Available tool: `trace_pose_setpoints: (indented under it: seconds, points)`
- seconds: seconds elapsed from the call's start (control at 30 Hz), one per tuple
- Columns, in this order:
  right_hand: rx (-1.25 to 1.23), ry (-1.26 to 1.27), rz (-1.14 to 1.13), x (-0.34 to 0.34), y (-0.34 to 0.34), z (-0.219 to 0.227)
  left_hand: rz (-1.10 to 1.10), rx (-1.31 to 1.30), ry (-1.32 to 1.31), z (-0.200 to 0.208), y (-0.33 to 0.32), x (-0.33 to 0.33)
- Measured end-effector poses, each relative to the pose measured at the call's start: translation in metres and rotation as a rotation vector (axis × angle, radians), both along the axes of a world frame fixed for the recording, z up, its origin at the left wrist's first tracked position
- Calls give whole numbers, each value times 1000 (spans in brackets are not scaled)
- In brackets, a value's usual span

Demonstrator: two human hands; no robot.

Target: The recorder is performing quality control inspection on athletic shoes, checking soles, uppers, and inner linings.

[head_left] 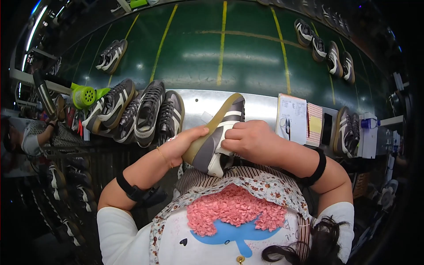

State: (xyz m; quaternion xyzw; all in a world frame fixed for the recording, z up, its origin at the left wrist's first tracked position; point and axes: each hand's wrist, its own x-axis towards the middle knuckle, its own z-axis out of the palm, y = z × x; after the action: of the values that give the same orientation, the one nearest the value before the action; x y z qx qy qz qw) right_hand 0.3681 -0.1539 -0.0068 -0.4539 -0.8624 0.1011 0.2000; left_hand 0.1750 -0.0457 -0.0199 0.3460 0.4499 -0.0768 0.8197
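A grey and white sneaker (215, 138) with a tan gum sole is tilted on its side in front of my body, toe pointing away from me. My left hand (182, 142) grips it from the sole side, thumb lying along the sole's edge. The curled fingers of my right hand (257, 139) press together against the white stripes on the sneaker's side. Whether they pinch anything small there is hidden. Left of my hands, several similar sneakers (150, 110) stand close together on the silver bench (194, 98).
A green conveyor belt (194, 57) with yellow lines runs beyond the bench, carrying sneakers at the far left and right (334, 58). An open notebook (291, 119), a dark phone (326, 129) and another sneaker pair (346, 132) lie to the right. A green blower (84, 96) and another person's arm (44, 131) are left.
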Motion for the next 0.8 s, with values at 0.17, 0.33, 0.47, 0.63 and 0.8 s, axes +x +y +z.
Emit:
trace_pose_setpoints:
  seconds: [0.17,0.33,0.47,0.63,0.8]
  points:
    - [4,-70,-89,15,1,-9,23,4,18,-2,-1,0]
    - [-28,59,-41,8,4,-13,-12,6,-15,3,0,-1]
    - [-27,-97,-246,49,5,-31,-12,38,-156,1,0,-4]
    - [103,67,-67,12,6,-3,-29,100,-128,5,0,-5]
    - [75,-163,-322,56,15,-33,-15,165,-147,7,-2,-4]
